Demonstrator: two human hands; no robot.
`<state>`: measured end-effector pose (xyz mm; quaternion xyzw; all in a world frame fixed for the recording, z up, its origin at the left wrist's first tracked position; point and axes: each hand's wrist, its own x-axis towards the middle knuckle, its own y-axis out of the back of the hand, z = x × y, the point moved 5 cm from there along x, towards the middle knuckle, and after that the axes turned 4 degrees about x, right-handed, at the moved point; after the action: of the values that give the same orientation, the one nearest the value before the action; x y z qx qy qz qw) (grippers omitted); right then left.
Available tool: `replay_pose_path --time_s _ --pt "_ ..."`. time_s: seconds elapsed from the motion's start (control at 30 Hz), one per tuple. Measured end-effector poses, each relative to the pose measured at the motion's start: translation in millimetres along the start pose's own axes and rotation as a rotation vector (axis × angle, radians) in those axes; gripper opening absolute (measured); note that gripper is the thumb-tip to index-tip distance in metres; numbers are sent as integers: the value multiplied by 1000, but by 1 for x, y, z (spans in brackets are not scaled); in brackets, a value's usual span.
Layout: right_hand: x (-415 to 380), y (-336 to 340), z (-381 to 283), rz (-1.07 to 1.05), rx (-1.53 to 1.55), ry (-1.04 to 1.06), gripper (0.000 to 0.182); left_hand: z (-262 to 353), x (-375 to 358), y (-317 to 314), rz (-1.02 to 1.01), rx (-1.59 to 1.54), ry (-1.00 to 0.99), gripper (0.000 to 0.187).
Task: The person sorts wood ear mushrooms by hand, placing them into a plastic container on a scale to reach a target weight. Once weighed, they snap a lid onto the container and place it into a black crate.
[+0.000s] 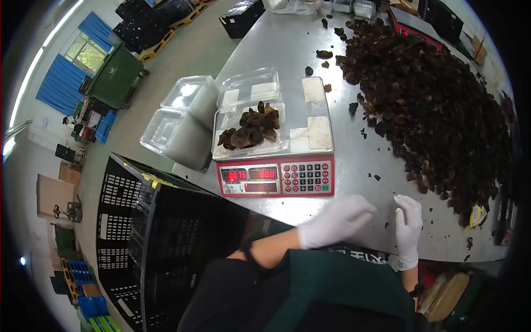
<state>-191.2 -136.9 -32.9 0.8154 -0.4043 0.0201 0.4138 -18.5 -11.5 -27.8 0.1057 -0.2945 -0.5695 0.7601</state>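
My left hand (337,221), in a white glove and slightly blurred, is over the table's front edge just below the scale. Its fingers point right, loosely bent, and nothing shows in them. To its right, my right hand (408,231), also white-gloved, has its thumb apart from its curved fingers and holds nothing visible. A red electronic scale (276,191) reads 0.075. An open clear plastic box (282,138) rests on its pan, lid folded back, holding dark brown pieces that look like wood ear mushrooms (249,130). A large heap of the same mushrooms (426,105) covers the table's right side.
Stacked clear plastic boxes (185,135) stand left of the scale. A black perforated crate (171,238) is at the table's left front. Loose mushroom bits dot the metal table (265,44). A second red scale (417,27) stands behind the heap. A green wheeled bin (113,77) is farther off.
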Motion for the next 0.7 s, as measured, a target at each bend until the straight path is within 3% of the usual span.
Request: replay_pose_path --time_s 0.07,0.13,0.17,0.23,0.33,0.43,0.5,0.7 --pt "-13 -7 19 -6 -4 -80 28 3 -13 86 316 315 -30 8" --pt "-16 -15 26 -11 -7 -157 26 11 -16 165 520 697 13 13" --pt "-16 -20 27 -15 13 -182 24 5 -17 195 527 841 165 13" --pt "-13 -26 23 -17 30 -214 23 -10 -17 228 482 1019 259 9" --pt "13 -38 -5 -61 3 -99 23 -38 -7 236 385 997 238 4" --pt "32 -41 -24 -69 29 -45 23 -55 8 229 291 1143 338 10" --pt "37 -40 -28 -74 14 -24 24 -65 16 229 225 1213 629 16" --pt "35 -42 -14 -111 63 -90 23 -70 22 231 223 1216 539 18"
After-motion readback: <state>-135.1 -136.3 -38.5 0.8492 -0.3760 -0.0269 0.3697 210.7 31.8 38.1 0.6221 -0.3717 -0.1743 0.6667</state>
